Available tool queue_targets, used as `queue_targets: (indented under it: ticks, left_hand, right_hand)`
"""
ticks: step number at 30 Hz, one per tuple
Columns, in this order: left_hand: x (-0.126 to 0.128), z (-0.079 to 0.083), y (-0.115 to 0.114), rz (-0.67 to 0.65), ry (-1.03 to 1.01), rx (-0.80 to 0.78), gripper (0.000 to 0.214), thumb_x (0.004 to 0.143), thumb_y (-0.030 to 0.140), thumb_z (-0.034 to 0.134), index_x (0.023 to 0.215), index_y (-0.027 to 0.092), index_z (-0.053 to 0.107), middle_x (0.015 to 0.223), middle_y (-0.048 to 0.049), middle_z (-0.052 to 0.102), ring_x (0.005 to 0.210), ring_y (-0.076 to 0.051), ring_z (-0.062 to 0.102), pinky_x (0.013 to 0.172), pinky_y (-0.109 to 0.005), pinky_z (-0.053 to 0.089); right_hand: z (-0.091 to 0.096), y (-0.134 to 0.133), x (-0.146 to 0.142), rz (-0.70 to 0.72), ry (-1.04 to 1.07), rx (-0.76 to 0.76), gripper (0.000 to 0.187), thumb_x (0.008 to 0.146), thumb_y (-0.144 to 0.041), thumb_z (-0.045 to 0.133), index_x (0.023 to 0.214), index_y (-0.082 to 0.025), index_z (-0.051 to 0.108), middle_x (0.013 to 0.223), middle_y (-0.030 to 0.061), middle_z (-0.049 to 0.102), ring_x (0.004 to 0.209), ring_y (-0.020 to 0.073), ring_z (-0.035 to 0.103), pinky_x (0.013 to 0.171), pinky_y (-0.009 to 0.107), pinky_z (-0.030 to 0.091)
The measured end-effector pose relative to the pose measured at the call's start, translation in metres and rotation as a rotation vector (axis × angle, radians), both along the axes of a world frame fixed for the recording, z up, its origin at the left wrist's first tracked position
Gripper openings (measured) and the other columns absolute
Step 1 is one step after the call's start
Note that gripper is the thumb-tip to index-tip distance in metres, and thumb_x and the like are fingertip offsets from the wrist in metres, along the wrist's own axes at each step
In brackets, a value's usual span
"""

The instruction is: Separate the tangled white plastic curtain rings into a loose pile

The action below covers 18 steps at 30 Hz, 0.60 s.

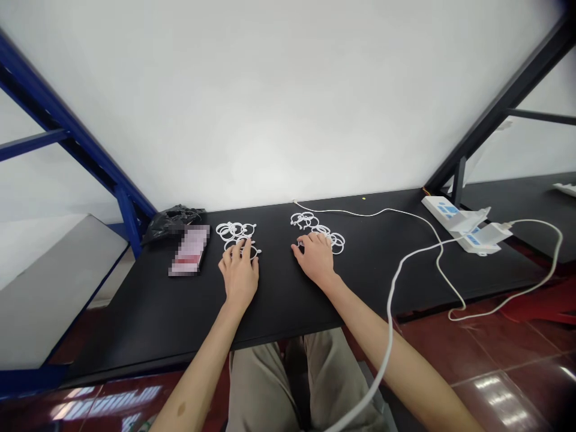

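Two groups of white plastic rings with small tabs, like curtain rings, lie on the black table. My left hand [240, 276] rests palm down over the near edge of the left group of rings [236, 229], fingers spread and touching them. Over the right group of rings [308, 219] lies my right hand [316, 255], its fingers slightly bent and its thumb apart. More rings [337, 242] show beside its fingers. Part of each group is hidden beneath my hands. Neither hand visibly grips a ring.
A phone [191, 249], blurred out, lies left, with a black plastic bag [173, 222] behind it. White power strips [479, 237] stand at the right. A white cable [391, 300] loops across my right forearm. Blue and dark frame bars flank the black table [279, 300].
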State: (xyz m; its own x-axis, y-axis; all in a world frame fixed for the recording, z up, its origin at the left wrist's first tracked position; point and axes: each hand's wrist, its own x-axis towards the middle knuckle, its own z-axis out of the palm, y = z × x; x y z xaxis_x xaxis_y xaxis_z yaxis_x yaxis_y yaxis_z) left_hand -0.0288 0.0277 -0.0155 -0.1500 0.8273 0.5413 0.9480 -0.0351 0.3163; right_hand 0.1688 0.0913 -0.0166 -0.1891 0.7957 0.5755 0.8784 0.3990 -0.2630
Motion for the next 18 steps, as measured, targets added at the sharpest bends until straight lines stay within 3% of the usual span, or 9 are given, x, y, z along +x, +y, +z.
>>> queue_targets:
  ticks: [4, 11, 15, 18]
  left_hand:
    - [0.004, 0.004, -0.003, -0.038, 0.019, -0.003, 0.041, 0.091, 0.026, 0.053, 0.131, 0.020, 0.055, 0.131, -0.0164, 0.058, 0.121, -0.039, 0.044, 0.096, -0.057, 0.038]
    - [0.013, 0.010, -0.009, -0.385, 0.191, 0.045, 0.026, 0.095, 0.029, 0.050, 0.115, 0.019, 0.064, 0.111, -0.0100, 0.068, 0.110, -0.030, 0.053, 0.095, -0.045, 0.040]
    - [0.012, 0.013, -0.009, -0.392, 0.214, 0.064, 0.024, 0.096, 0.032, 0.051, 0.109, 0.017, 0.064, 0.101, -0.0097, 0.069, 0.102, -0.028, 0.055, 0.089, -0.041, 0.043]
    - [0.010, 0.012, -0.007, -0.388, 0.216, 0.084, 0.021, 0.098, 0.025, 0.047, 0.103, 0.017, 0.065, 0.092, -0.0080, 0.070, 0.095, -0.025, 0.056, 0.084, -0.039, 0.044]
  right_hand:
    - [0.006, -0.001, -0.001, 0.081, 0.044, -0.029, 0.012, 0.091, -0.030, 0.060, 0.087, -0.021, 0.067, 0.083, 0.0084, 0.065, 0.085, 0.0269, 0.053, 0.079, 0.043, 0.042]
    - [0.017, -0.010, -0.007, 0.324, 0.266, 0.008, 0.009, 0.095, -0.026, 0.056, 0.094, -0.021, 0.063, 0.092, 0.0065, 0.066, 0.088, 0.0221, 0.056, 0.082, 0.037, 0.048]
    - [0.016, -0.018, -0.014, 0.492, 0.402, -0.074, 0.009, 0.094, -0.029, 0.057, 0.093, -0.020, 0.059, 0.088, 0.0038, 0.060, 0.078, 0.0156, 0.059, 0.073, 0.029, 0.051]
    - [0.016, -0.024, -0.016, 0.567, 0.419, -0.151, 0.011, 0.094, -0.030, 0.057, 0.090, -0.020, 0.057, 0.085, 0.0019, 0.058, 0.069, 0.0122, 0.058, 0.067, 0.026, 0.051]
